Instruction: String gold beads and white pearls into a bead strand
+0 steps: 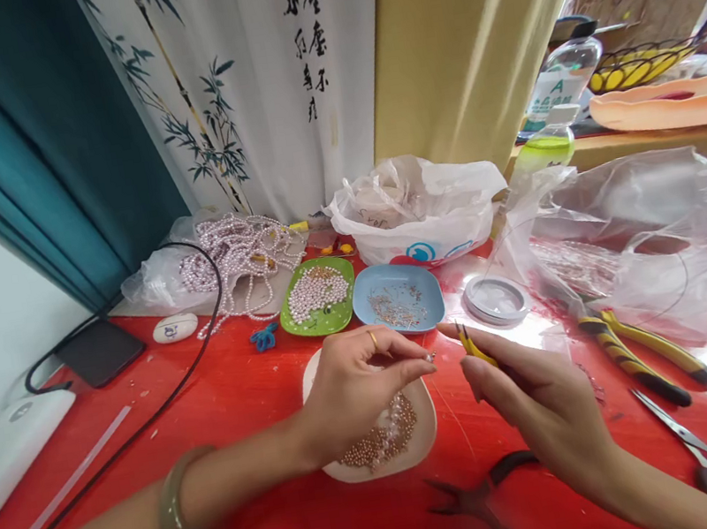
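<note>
My left hand [352, 385], wearing a ring and a bangle [180, 505], pinches a tiny shiny bead piece [431, 358] between thumb and fingertips; its exact kind is too small to tell. It hovers over a pale dish [426, 432] of gold and clear beads [381, 439]. To the right, my right hand [542, 396] is closed around a small yellow tool [476, 349] with two thin dark tips pointing up; most of it is hidden in the palm. The tool and the bead piece are apart. Dark-handled pliers [478, 500] lie below, near my right wrist.
Behind the hands sit a green dish [296, 323] of pearly beads and a blue dish [428, 288] of small findings. Yellow-black pliers [636, 354] and scissors [704, 446] lie at right. A black cable [200, 360] crosses the left side. Plastic bags [653, 208] stand behind.
</note>
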`<action>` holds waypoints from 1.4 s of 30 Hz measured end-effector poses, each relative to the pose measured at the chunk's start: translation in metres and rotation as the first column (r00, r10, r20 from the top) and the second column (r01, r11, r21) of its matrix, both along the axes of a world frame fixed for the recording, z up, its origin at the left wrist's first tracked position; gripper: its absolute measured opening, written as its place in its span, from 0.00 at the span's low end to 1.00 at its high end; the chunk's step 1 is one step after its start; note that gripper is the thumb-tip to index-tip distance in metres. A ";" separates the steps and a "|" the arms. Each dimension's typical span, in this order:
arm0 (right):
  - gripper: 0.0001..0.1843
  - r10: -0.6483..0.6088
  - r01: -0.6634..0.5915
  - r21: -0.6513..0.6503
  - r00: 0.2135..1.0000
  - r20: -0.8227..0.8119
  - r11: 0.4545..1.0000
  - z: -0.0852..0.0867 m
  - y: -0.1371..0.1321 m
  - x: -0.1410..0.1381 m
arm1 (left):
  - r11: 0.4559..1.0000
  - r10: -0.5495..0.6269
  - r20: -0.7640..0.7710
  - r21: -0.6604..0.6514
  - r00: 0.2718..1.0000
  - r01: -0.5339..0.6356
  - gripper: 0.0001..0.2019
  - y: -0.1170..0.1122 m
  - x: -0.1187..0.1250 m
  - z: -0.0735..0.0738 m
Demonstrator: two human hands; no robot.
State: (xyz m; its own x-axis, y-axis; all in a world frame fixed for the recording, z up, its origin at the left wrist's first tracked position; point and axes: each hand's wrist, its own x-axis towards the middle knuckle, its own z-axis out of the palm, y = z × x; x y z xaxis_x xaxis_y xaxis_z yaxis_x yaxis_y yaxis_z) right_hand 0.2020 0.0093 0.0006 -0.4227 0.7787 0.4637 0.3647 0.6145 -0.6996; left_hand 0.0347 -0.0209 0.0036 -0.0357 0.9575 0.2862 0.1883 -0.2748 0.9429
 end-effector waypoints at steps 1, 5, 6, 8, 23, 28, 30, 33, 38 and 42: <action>0.15 0.024 -0.024 -0.025 1.000 0.000 0.999 0.001 0.001 0.002 | 0.999 0.025 -0.031 0.021 0.999 -0.025 0.02 0.001 -0.001 0.001; 0.12 0.131 -0.127 -0.042 0.986 0.102 0.991 0.005 0.004 0.006 | 0.990 0.098 -0.133 0.112 0.986 -0.084 0.02 0.003 -0.006 0.001; 0.12 0.149 -0.145 -0.041 0.979 0.138 0.989 0.005 0.005 0.006 | 0.987 0.105 -0.148 0.134 0.983 -0.086 0.02 0.004 -0.006 0.001; 0.12 0.169 -0.164 -0.043 0.968 0.183 0.986 0.006 0.006 0.005 | 0.982 0.109 -0.168 0.168 0.980 -0.081 0.01 0.004 -0.007 0.000; 0.14 0.177 -0.171 -0.047 0.951 0.253 0.984 0.008 0.009 0.003 | 0.990 0.056 -0.260 0.142 0.964 -0.019 0.03 0.003 -0.006 0.001; 0.14 0.184 -0.167 -0.085 0.945 0.271 0.982 0.008 0.009 0.004 | 0.988 0.039 -0.260 0.152 0.965 0.001 0.03 0.002 -0.005 0.002; 0.15 0.182 -0.162 -0.091 0.942 0.283 0.983 0.008 0.009 0.005 | 0.988 0.034 -0.258 0.157 0.966 0.007 0.02 0.001 -0.004 0.002; 0.15 0.178 -0.157 -0.095 0.941 0.288 0.983 0.007 0.010 0.005 | 0.988 0.033 -0.254 0.152 0.967 0.007 0.02 0.001 -0.004 0.002; 0.16 0.220 -0.184 -0.162 0.945 0.242 0.969 0.007 0.011 0.006 | 0.990 0.043 -0.258 0.142 0.965 -0.006 0.02 0.001 -0.005 0.003; 0.16 0.225 -0.179 -0.197 0.943 0.243 0.964 0.007 0.012 0.007 | 0.988 0.058 -0.266 0.150 0.962 -0.018 0.02 0.002 -0.005 0.002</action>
